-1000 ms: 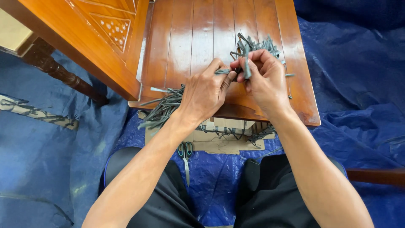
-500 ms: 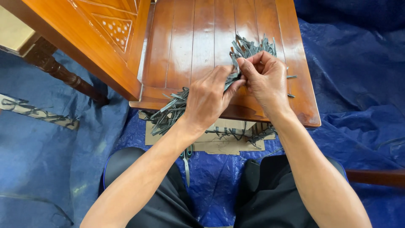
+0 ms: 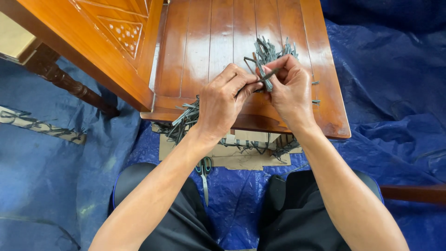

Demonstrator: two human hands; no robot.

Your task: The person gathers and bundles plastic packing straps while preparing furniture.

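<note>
On wood bench (image 3: 209,42): L hand (image 3: 223,102) + R hand (image 3: 290,90) grips pinched on dark strip (image 3: 267,76).

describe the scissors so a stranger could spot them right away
Start at the wooden table and drop past its near edge to the flat cardboard sheet on the blue tarp. The scissors lie at its front edge, between the person's knees. Green handles and a bright metal blade set them apart from the dark strips.

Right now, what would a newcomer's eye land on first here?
Both hands meet mid-frame over the glossy wooden table: the left hand and right hand pinch a dark strip from a grey-green bundle. More strips spill over the near edge, and scissors lie on the blue tarp below.
</note>
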